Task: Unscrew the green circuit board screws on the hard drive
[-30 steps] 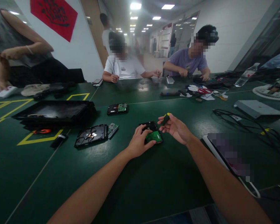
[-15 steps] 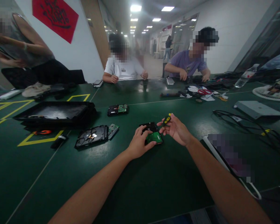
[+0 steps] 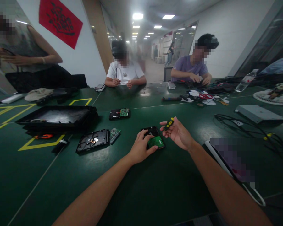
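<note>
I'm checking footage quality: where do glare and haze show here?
All in the head view: pale sheen on the dark green tabletop, left of the bare left hand; haze over the pale corridor beyond; rectangular white ceiling lights glare.

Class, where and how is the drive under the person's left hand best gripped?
Probably by its two side edges, with the left hand straddling it from above: the drive lies flat and low on the table, its green board facing up, so gripping the edges should spare the board.
</note>
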Tool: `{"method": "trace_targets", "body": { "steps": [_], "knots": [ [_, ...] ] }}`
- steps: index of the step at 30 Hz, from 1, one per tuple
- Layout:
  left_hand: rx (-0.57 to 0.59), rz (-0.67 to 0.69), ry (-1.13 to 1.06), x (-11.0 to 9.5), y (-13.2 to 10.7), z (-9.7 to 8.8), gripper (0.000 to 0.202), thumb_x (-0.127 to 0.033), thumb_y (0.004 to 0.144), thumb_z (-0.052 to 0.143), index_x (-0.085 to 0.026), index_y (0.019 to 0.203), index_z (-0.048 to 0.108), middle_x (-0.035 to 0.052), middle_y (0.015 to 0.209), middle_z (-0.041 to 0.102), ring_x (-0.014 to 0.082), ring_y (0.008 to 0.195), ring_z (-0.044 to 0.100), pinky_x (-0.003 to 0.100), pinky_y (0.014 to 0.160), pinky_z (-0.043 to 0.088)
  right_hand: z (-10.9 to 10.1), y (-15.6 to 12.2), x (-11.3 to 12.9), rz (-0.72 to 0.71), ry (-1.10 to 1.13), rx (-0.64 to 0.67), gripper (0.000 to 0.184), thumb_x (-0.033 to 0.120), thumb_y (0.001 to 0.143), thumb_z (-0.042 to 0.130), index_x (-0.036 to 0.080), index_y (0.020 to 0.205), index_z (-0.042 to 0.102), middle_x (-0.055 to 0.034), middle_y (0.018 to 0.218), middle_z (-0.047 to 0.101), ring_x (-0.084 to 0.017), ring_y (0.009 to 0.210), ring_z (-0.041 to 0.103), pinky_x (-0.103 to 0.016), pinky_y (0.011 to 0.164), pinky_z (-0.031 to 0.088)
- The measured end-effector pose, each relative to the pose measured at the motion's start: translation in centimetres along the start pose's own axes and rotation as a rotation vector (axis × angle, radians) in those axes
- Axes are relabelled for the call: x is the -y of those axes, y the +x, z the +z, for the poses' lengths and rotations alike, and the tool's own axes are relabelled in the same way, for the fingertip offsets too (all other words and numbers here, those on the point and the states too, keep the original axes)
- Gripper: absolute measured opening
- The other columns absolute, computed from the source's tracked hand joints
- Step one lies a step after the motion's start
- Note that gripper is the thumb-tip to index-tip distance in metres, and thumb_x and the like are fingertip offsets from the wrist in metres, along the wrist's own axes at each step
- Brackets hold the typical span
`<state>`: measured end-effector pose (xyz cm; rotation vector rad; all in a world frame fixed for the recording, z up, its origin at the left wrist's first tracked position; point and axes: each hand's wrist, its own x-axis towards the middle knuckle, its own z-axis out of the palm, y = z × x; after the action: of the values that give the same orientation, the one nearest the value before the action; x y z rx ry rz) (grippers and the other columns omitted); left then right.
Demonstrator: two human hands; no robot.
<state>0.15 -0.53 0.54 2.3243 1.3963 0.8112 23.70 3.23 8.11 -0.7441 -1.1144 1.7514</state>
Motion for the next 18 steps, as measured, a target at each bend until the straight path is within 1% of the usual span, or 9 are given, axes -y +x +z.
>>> {"method": "trace_targets", "body": {
  "steps": [3, 6, 11, 14, 16, 18],
  "knots": [
    [0.000, 0.003, 0.000, -0.07, 0.05, 0.04, 0.053, -0.050, 0.092, 0.073, -0.027, 0.139, 0.059, 0.0138, 0.161, 0.037, 0.0383, 0.154, 0.028, 0.063, 0.121, 0.034, -0.16, 0.06, 0.03, 0.000, -0.001, -0.003, 0.061, 0.073, 0.097, 0.049, 0.018, 0.102, 0.075, -0.0108, 0.094, 0.072, -0.019, 0.075, 0.064, -0.031, 0.064, 0.049],
    [0.002, 0.001, 0.000, -0.18, 0.12, 0.06, 0.054, -0.050, 0.092, 0.074, -0.027, 0.138, 0.059, 0.0143, 0.160, 0.038, 0.0382, 0.154, 0.029, 0.063, 0.122, 0.034, -0.37, 0.09, -0.07, -0.002, -0.034, 0.001, 0.057, 0.071, 0.097, 0.051, 0.018, 0.100, 0.074, -0.0110, 0.097, 0.074, -0.018, 0.072, 0.063, -0.030, 0.060, 0.048],
    [-0.007, 0.005, -0.008, -0.20, 0.11, 0.06, 0.052, -0.050, 0.092, 0.074, -0.027, 0.137, 0.060, 0.0140, 0.159, 0.039, 0.0385, 0.154, 0.029, 0.063, 0.122, 0.034, -0.34, -0.12, -0.16, -0.034, -0.101, 0.014, 0.046, 0.064, 0.096, 0.058, 0.020, 0.101, 0.073, -0.0115, 0.114, 0.076, -0.014, 0.064, 0.058, -0.026, 0.048, 0.037],
    [-0.010, 0.003, -0.006, -0.14, 0.07, 0.10, 0.052, -0.050, 0.092, 0.074, -0.027, 0.137, 0.060, 0.0138, 0.160, 0.039, 0.0384, 0.154, 0.029, 0.063, 0.122, 0.034, -0.26, -0.21, -0.18, -0.056, -0.096, 0.012, 0.042, 0.060, 0.095, 0.061, 0.020, 0.100, 0.072, -0.0121, 0.118, 0.075, -0.013, 0.062, 0.056, -0.025, 0.046, 0.033],
    [-0.005, 0.002, -0.002, -0.12, 0.06, 0.13, 0.053, -0.050, 0.092, 0.073, -0.028, 0.138, 0.059, 0.0137, 0.160, 0.038, 0.0384, 0.154, 0.029, 0.063, 0.122, 0.034, -0.29, -0.21, -0.21, -0.057, -0.073, 0.017, 0.039, 0.058, 0.095, 0.061, 0.021, 0.102, 0.072, -0.0118, 0.116, 0.076, -0.013, 0.062, 0.056, -0.025, 0.047, 0.033],
    [-0.004, -0.001, 0.003, -0.15, 0.06, 0.13, 0.053, -0.051, 0.093, 0.072, -0.027, 0.138, 0.059, 0.0138, 0.160, 0.038, 0.0383, 0.154, 0.028, 0.063, 0.122, 0.033, -0.35, -0.20, -0.21, -0.059, -0.059, 0.015, 0.038, 0.056, 0.096, 0.061, 0.022, 0.111, 0.072, -0.0105, 0.112, 0.076, -0.013, 0.061, 0.055, -0.024, 0.047, 0.034]
  ]
}}
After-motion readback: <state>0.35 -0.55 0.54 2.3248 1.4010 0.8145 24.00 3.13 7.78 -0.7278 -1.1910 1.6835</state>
